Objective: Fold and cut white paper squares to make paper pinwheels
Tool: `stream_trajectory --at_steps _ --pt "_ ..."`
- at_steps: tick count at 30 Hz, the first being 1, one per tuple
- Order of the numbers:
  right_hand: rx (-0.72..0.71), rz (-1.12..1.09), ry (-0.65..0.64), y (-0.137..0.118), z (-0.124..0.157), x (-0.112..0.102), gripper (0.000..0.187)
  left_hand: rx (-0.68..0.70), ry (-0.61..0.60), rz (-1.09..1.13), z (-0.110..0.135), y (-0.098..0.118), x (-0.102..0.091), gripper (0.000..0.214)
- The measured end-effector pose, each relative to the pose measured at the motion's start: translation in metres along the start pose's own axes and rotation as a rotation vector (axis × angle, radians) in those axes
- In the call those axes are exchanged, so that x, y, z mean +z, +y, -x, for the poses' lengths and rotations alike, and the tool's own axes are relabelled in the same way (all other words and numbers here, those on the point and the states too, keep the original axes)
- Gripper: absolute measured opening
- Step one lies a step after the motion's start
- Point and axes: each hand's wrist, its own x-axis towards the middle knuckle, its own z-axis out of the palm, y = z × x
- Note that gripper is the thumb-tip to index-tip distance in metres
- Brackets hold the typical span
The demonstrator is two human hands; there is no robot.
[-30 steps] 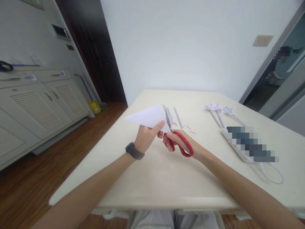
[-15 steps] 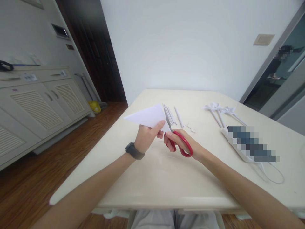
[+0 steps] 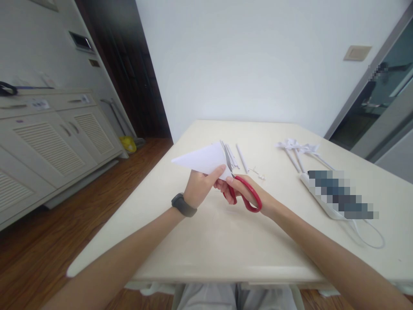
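My left hand [image 3: 200,187] pinches a white paper folded into a triangle [image 3: 202,158], holding it above the cream table [image 3: 226,241] with its tip pointing left. My right hand [image 3: 242,193] grips red-handled scissors [image 3: 244,191], fingers through the loops. The blades point up and away and sit at the paper's right edge. A dark watch is on my left wrist.
Rolled white paper sticks [image 3: 237,156] lie just beyond my hands. Further right are white paper pinwheels on sticks [image 3: 298,150] and a white power strip with a cord [image 3: 335,202]. White cabinets [image 3: 48,142] line the left wall over a wooden floor.
The paper and my left hand have shifted slightly to the right, closer to the scissors. My right hand has stayed almost in place.
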Motion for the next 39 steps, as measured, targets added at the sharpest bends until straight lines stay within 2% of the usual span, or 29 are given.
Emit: stream_trajectory --at_steps 3,9,14,24,32,39 --pt "0.001 -0.008 0.006 -0.0010 0.0001 -0.0005 0.037 -0.023 -0.035 0.000 0.0007 -0.0008 0.0007 0.031" --pt "-0.008 0.014 -0.001 -0.0010 0.0012 -0.0003 0.038 -0.003 -0.019 0.013 0.0002 0.0016 0.0010 0.030" --pt "-0.014 -0.004 -0.005 0.0000 0.0008 0.0004 0.039 -0.007 -0.086 0.037 0.0012 0.0017 0.0020 0.034" --pt "0.007 0.014 0.007 0.0008 0.0000 -0.0008 0.039 -0.022 -0.024 -0.032 0.0013 0.0009 0.0004 0.028" --pt "-0.015 0.003 -0.025 0.0014 0.0007 -0.0007 0.039 0.088 0.041 -0.017 0.0023 0.0050 0.0007 0.028" --pt "-0.035 -0.028 -0.059 0.0028 0.0010 -0.0017 0.041 0.065 0.011 -0.025 0.0027 0.0017 -0.0001 0.028"
